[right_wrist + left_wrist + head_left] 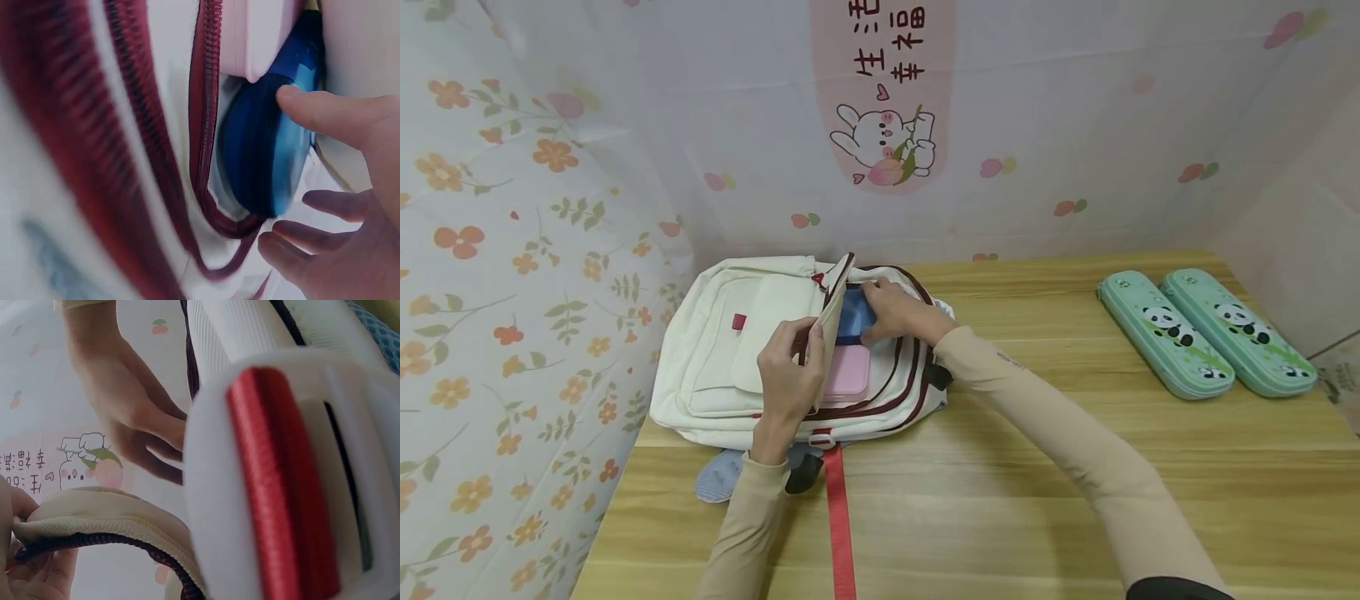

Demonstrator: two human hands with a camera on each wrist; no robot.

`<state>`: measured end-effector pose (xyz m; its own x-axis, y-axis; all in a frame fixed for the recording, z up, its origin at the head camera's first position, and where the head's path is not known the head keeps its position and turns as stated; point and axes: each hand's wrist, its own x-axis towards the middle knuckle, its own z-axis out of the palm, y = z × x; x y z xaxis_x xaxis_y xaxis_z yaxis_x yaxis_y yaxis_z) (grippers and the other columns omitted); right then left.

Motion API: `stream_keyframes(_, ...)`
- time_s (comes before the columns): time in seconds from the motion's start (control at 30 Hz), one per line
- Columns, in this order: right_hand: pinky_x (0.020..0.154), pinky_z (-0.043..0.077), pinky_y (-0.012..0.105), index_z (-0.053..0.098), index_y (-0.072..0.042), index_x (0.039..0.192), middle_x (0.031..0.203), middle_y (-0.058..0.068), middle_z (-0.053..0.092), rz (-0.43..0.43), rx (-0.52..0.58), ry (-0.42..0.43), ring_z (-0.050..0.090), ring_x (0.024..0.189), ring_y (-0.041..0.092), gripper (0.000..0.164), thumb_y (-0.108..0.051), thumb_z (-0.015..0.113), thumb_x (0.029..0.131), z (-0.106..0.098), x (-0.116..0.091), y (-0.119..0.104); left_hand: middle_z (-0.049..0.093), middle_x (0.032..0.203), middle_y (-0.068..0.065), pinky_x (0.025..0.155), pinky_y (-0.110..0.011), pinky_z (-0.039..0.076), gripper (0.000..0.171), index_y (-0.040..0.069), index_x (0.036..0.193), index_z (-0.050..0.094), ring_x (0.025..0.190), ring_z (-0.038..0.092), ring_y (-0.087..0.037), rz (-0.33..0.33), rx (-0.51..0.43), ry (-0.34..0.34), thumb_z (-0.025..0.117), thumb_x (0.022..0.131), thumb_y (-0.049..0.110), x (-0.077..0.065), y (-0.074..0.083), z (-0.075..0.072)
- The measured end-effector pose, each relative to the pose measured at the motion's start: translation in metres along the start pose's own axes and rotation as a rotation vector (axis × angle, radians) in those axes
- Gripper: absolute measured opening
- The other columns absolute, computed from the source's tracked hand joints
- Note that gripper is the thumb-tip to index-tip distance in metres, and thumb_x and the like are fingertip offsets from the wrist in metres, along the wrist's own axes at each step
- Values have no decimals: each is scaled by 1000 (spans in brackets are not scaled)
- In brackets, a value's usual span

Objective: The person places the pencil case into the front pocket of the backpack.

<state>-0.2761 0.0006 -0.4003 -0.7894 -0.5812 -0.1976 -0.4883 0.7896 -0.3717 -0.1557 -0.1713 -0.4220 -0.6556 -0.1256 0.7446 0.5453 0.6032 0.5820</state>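
Observation:
A white backpack (711, 354) with dark red zippers lies on the table, its front compartment unzipped. My left hand (790, 371) pinches the edge of the compartment's front flap (833, 321) and holds it raised. Inside the opening sit a dark blue zippered case (853, 315) and, on its near side, a pink box (847, 372). Reaching in from the right, my right hand (895, 312) is at the blue case. In the right wrist view its thumb (297, 103) rests on the case while the other fingers spread loosely past its end.
Two green panda pencil cases (1165, 333) lie side by side at the table's right. From the backpack's near side a red strap (839, 525) runs toward the front edge. Patterned cloth (1045, 117) hangs behind the table and along the left.

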Motion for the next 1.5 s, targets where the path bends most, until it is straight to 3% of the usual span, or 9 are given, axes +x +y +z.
stream_keyframes(0.37, 117, 35, 54, 32, 7, 153, 156, 34, 33, -56, 93, 86, 33, 146, 45, 77, -28, 69, 95, -10, -47, 30, 69, 84, -16, 63, -19, 46, 12, -4, 100, 72, 65, 61, -23, 15, 2, -8, 65, 94, 3, -1, 2, 4)
stream_keyframes(0.8, 111, 41, 58, 45, 11, 142, 143, 32, 48, -74, 111, 264, 46, 135, 47, 65, -25, 71, 95, -8, -102, 82, 70, 87, -17, 66, -20, 51, 14, -5, 101, 72, 68, 66, -25, 13, 0, -69, 66, 92, 5, -6, 5, 12)
stream_keyframes(0.93, 106, 45, 59, 48, 11, 139, 139, 32, 51, -51, 108, 324, 51, 128, 48, 61, -24, 71, 94, -6, -119, 97, 70, 87, -17, 67, -18, 51, 14, -4, 101, 72, 68, 67, -25, 13, 3, -77, 66, 92, 6, -8, 6, 12)
stream_keyframes(1.13, 102, 47, 59, 44, 9, 144, 140, 32, 47, 32, 123, 323, 52, 125, 47, 64, -25, 70, 95, -7, -143, 116, 70, 87, -17, 66, -19, 51, 13, -5, 100, 72, 68, 68, -26, 18, 20, -78, 67, 92, 4, -11, 6, 10)
stream_keyframes(1.5, 101, 41, 66, 40, 14, 144, 139, 40, 41, 154, 138, 389, 44, 126, 54, 65, -20, 68, 97, -8, -201, 161, 70, 87, -17, 64, -22, 53, 12, -5, 100, 72, 67, 68, -25, 37, 19, -84, 67, 91, 3, -9, 6, 13)
